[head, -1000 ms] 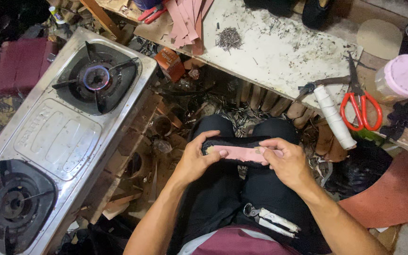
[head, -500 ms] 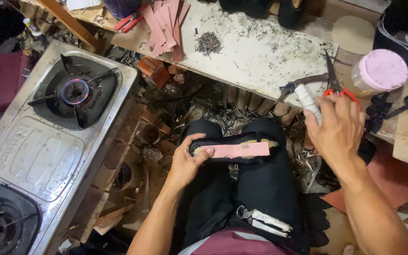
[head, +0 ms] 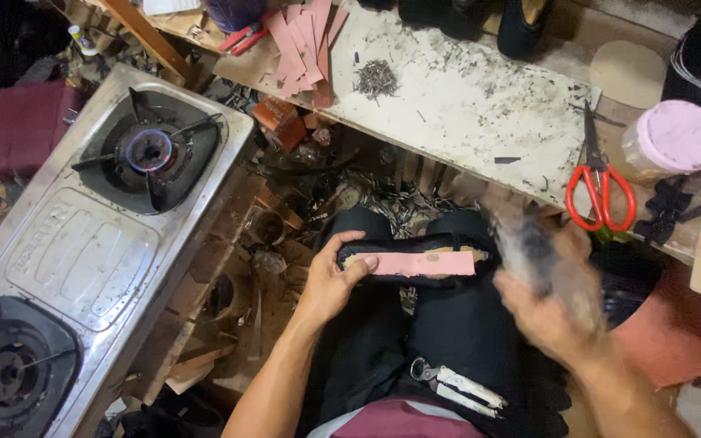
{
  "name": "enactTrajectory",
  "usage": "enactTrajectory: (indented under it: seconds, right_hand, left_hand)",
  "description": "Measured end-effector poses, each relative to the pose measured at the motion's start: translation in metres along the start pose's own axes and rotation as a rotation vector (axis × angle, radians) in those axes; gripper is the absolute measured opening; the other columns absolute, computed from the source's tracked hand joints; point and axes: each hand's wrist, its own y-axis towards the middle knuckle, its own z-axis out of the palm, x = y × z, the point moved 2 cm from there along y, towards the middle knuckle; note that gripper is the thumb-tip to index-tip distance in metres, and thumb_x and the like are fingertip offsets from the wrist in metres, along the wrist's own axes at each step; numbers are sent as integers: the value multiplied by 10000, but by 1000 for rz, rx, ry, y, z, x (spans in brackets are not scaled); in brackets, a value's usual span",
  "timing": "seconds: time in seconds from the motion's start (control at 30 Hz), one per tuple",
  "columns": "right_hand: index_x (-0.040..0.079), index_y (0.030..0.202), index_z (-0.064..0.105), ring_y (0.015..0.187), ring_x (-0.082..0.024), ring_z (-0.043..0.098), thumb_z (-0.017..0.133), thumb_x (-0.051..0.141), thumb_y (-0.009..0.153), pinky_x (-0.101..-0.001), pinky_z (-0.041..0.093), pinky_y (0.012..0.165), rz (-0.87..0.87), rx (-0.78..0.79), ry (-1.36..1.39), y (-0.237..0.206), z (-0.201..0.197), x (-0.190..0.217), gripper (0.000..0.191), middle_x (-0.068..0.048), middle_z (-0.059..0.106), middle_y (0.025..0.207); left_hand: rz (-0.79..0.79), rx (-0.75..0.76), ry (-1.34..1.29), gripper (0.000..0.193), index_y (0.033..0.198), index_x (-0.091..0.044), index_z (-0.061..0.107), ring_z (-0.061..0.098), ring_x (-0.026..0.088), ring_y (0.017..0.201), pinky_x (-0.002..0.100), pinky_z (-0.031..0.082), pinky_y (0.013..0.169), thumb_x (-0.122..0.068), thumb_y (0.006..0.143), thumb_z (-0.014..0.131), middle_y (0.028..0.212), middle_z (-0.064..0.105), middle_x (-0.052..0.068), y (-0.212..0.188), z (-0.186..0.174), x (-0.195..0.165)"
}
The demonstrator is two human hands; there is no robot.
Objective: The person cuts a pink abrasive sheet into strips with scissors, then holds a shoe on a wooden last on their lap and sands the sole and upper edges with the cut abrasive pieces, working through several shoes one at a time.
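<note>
— So where's the pink strip (head: 421,263)?
— Across a black shoe sole (head: 480,253) on the lap, left hand (head: 330,284) fingers clasping its end.
— Right hand (head: 549,304)?
— Blurred beside the sole; grip unclear.

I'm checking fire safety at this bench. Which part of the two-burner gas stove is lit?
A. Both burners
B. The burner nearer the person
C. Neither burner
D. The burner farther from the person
D: a blue ring of flame shows on the far burner, while the near burner is dark.
</note>
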Motion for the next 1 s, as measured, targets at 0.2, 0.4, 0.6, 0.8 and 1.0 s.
enactTrajectory:
  seconds: [0.2,0.4,0.6,0.8,1.0]
  right_hand:
    - [41,1065,644,646,-271,688,744,127,837,-354,562,532,-187,222,343,-39,37,44,264,-174,704,984]
    - [23,1312,659,734,-280,723,782,198,847,-382,589,637,133,310,272,-68,36,5,512,-151,685,939]
    - [81,1146,689,740,-253,735,751,191,840,-355,579,647,268,206,350,-96,30,-16,331,-122,756,901]
    - [27,1106,702,747,-176,690,661,229,950,-314,562,713,674,-69,867,-118,-10,7,258,-101,727,828]
    - [61,1129,609,674,-245,572,616,180,970,-375,473,623,480,38,389,-101,25,19,198,-123,597,775]
  left_hand:
    - [-32,4,-1,488,1324,-26,586,645,100,854,253,520,767,-92,863,732,952,719,45,0,0,-2]
    - [-38,13,54,458,1322,-27,610,585,114,810,266,470,714,-111,892,743,918,672,43,3,1,-3]
    - [-29,3,93,461,1321,-33,604,624,104,850,252,508,762,-103,888,743,952,703,61,2,3,1]
    - [-20,13,10,480,1323,-20,578,661,111,877,254,532,794,-87,870,726,978,732,73,1,5,4]
    - [4,16,3,484,1319,-18,578,665,101,889,243,532,813,-94,867,732,982,727,57,-2,5,-2]
